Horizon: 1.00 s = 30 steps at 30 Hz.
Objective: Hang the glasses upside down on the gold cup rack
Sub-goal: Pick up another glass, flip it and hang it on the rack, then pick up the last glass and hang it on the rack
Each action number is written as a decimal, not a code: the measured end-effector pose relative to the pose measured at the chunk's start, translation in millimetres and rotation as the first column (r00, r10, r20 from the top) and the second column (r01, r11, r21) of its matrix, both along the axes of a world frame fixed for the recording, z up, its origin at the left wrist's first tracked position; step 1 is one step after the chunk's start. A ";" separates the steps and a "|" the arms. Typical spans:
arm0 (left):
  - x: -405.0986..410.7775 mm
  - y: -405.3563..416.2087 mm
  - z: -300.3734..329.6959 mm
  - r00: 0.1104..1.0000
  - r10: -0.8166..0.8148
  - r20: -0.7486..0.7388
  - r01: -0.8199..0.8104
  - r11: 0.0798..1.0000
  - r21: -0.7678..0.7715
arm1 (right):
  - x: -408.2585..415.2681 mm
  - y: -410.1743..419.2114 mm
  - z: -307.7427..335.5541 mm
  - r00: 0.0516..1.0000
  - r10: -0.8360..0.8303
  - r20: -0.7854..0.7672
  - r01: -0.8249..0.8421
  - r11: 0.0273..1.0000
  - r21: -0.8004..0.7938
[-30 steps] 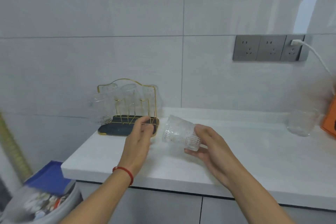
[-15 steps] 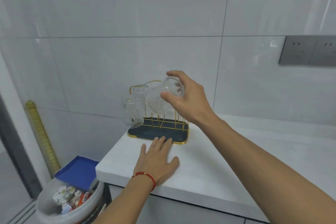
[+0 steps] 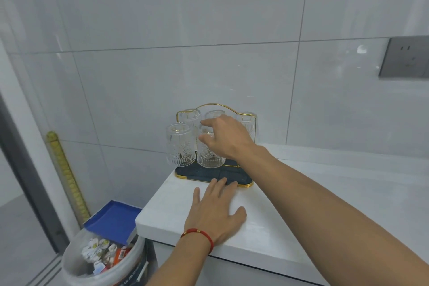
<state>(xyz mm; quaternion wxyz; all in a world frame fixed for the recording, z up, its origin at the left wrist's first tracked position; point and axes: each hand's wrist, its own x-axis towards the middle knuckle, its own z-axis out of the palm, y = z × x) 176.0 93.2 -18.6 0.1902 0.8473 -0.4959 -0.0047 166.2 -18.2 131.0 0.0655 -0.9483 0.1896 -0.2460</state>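
Reaching across the white desk (image 3: 301,204), my right hand (image 3: 226,139) covers the front middle glass (image 3: 209,153) on the gold cup rack (image 3: 214,144), thumb and forefinger curled near its upturned base; from this angle I cannot tell whether the grip is closed on the glass or just touching it. The glass stands upside down on a front peg, mouth just above the rack's dark tray (image 3: 204,173). My left hand (image 3: 217,211) lies flat and open on the desk, holding nothing, its fingertips at the tray's gold front edge; a red cord bracelet (image 3: 199,235) circles the wrist.

Another ribbed glass (image 3: 180,145) hangs inverted at the front left, in plain sight. Three more sit in the back row: the left one (image 3: 190,117) and the middle one (image 3: 214,114) show only their tops, and the right one (image 3: 249,126) is partly hidden behind my hand. The front right peg is blocked by my wrist, so what it carries is unclear.

A grey wall socket (image 3: 405,60) is cut off at the right edge of the head view. Below the desk's left end, a lined waste bin (image 3: 76,269) holds blurred scraps, a blue box (image 3: 113,218) leaning on its rim.
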 end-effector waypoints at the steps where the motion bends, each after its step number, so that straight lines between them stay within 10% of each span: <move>1: -0.1 0.0 0.6 1.000 0.001 0.002 -0.001 1.000 -0.005 | 0.0 -0.1 -1.7 1.000 0.002 -0.012 -0.002 0.999 -0.039; 17: -1.0 11.9 7.5 0.992 -0.117 0.038 0.120 0.988 -0.100 | -184.7 -53.3 -55.2 0.985 0.123 0.122 -0.054 0.889 -0.455; 23: -68.0 -37.8 18.0 0.983 -0.184 -0.001 0.178 0.951 -0.251 | -316.1 -137.7 -97.4 0.919 -0.344 0.194 0.370 0.921 -0.119; 30: -194.0 -158.3 32.3 0.920 -0.391 0.030 0.386 0.890 -0.241 | -413.6 -192.9 -129.5 0.535 -0.833 0.140 0.736 0.540 0.408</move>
